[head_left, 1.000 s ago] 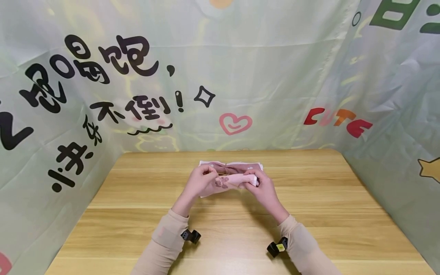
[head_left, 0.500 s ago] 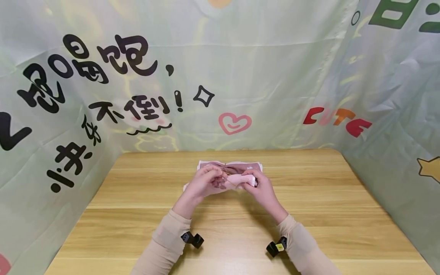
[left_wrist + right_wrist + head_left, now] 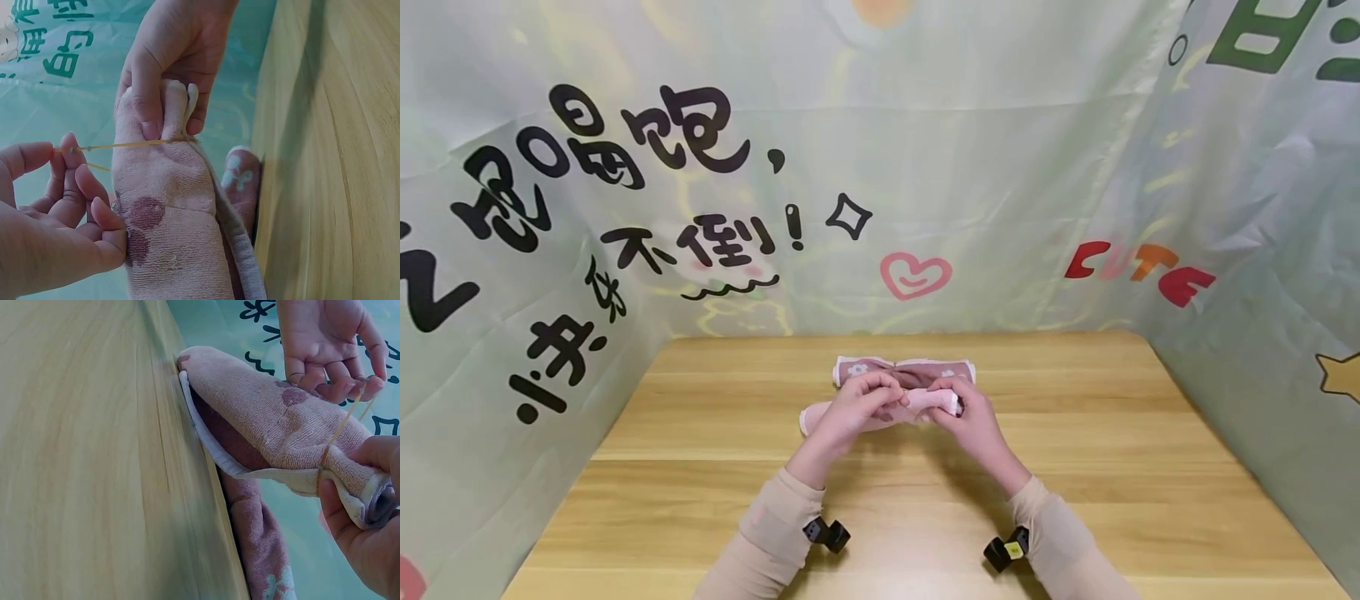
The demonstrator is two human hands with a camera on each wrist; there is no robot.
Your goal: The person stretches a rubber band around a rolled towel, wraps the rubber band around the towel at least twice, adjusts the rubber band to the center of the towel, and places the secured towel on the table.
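- Background: printed cloth backdrop (image 3: pixel 992 167) behind wood-grain table (image 3: pixel 917 517).
- Ctr: rolled lt-pink towel (image 3: pixel 178 244), nearer you than a 2nd, darker towel (image 3: pixel 938 372); contact w/ table not clear.
- Your R hand (image 3: pixel 976 417) grasps the towel's end, thumb on one face, fingers opposite.
- Your L hand (image 3: pixel 856 406) pinches a thin yellow band (image 3: pixel 137 144), looped round the towel nr that end & drawn taut.
- Technique (judgement): hold the R grip firm so the roll doesn't loosen; stretch the band evenly, w/o over-tugging; ease it rather than let it snap; mind fingertips don't get caught under the loop.
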